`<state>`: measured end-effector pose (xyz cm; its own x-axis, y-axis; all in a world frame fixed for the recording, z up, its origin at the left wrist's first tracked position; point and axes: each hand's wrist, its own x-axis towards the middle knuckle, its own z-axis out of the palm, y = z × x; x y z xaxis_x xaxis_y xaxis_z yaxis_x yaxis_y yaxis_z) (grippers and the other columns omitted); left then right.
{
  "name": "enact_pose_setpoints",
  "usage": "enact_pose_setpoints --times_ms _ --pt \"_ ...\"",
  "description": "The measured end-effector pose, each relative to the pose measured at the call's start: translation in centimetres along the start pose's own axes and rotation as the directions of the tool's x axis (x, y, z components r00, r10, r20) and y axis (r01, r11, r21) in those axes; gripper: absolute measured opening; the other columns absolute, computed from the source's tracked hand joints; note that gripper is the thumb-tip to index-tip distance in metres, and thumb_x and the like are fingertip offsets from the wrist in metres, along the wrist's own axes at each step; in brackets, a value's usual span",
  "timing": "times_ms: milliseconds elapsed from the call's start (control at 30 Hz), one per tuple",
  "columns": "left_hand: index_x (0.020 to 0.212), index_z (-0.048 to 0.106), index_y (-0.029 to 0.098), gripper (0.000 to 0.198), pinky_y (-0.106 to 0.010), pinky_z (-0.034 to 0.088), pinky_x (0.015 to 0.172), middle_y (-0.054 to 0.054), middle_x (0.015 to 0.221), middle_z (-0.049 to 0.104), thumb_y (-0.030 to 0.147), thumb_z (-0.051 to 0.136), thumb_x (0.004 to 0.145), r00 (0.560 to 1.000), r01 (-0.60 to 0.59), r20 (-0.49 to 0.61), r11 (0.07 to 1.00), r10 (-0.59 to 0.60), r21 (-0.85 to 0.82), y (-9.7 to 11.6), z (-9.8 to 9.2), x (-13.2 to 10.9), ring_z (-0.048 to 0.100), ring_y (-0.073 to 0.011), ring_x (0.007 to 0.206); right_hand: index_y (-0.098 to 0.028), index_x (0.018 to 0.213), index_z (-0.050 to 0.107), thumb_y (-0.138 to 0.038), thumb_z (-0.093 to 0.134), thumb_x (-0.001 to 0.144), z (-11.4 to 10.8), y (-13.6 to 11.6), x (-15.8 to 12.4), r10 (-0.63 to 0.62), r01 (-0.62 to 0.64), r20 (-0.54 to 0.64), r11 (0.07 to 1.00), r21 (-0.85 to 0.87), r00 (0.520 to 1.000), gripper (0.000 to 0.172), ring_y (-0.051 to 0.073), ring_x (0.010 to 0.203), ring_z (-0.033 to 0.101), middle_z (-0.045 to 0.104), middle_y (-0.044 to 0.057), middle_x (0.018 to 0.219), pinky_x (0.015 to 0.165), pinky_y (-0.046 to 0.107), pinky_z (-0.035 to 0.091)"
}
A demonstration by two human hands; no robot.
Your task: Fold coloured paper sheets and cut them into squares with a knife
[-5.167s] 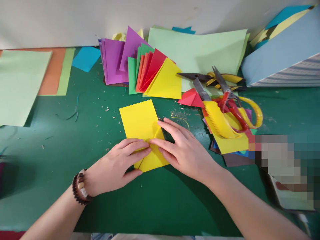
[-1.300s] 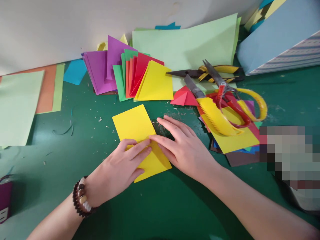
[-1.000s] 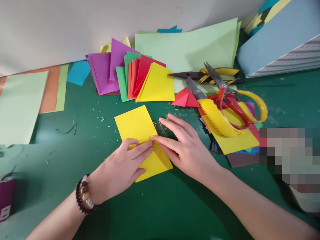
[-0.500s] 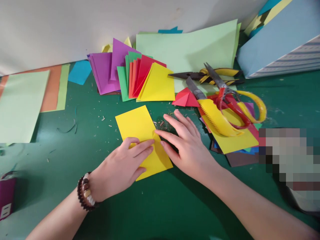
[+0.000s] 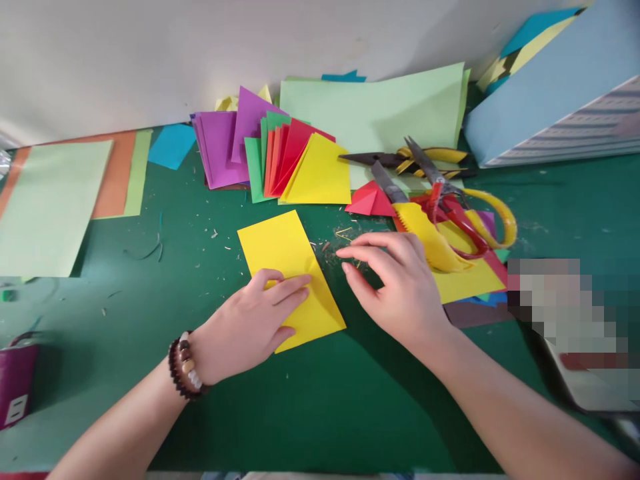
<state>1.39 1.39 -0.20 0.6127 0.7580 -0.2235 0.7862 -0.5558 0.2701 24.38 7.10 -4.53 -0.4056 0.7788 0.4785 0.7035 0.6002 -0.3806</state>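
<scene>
A sheet of yellow paper (image 5: 280, 243) lies at a slant on the green table. My left hand (image 5: 263, 313) rests on its lower half, fingers stretched out and pressing it down. A beaded bracelet circles that wrist. Just right of the sheet, my right hand (image 5: 395, 280) is lifted off the paper, its fingers slightly curled and apart, with nothing visible between them. Near its fingertips are thin yellow slivers (image 5: 344, 233) and small scraps on the table. Under the left palm, part of the sheet is hidden.
Behind the sheet stand folded purple papers (image 5: 217, 150) and folded yellow papers (image 5: 320, 170). To the right, scissors (image 5: 450, 213) lie on stacked coloured paper, beside long-nose pliers (image 5: 400, 160). A blue box (image 5: 540, 93) is at back right, pale green paper (image 5: 55, 207) at left.
My right hand has drawn back from the yellow paper toward the right. My left hand stays on the sheet. Thin yellow slivers now show near the right fingertips. The view has shifted slightly.
</scene>
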Motion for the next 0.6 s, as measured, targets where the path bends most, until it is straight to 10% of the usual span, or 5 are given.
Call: enact_pose_setpoints --times_ms 367,600 --pt "0.141 0.048 0.019 0.05 -0.033 0.045 0.102 0.003 0.153 0.043 0.03 0.06 0.093 1.0 -0.014 -0.018 1.0 0.013 -0.011 -0.1 0.4 -0.2 0.042 -0.0234 0.125 -0.021 0.093 0.063 -0.024 0.053 0.096 -1.7 -0.9 -1.7 -0.18 0.14 0.34 0.98 0.138 0.923 0.011 0.014 0.073 0.065 0.067 0.001 0.083 0.064 0.026 0.049" --pt "0.139 0.05 0.018 0.048 -0.035 0.044 0.103 -0.001 0.151 0.046 0.032 0.06 0.094 0.998 -0.032 -0.05 0.999 0.031 -0.013 -0.3 0.7 -0.2 0.045 -0.0238 0.124 -0.019 0.089 0.064 -0.025 0.051 0.097 -1.4 -2.2 -1.9 -0.245 0.252 0.349 0.967 0.026 0.905 0.016 0.014 0.067 0.061 0.063 0.001 0.078 0.059 0.026 0.045"
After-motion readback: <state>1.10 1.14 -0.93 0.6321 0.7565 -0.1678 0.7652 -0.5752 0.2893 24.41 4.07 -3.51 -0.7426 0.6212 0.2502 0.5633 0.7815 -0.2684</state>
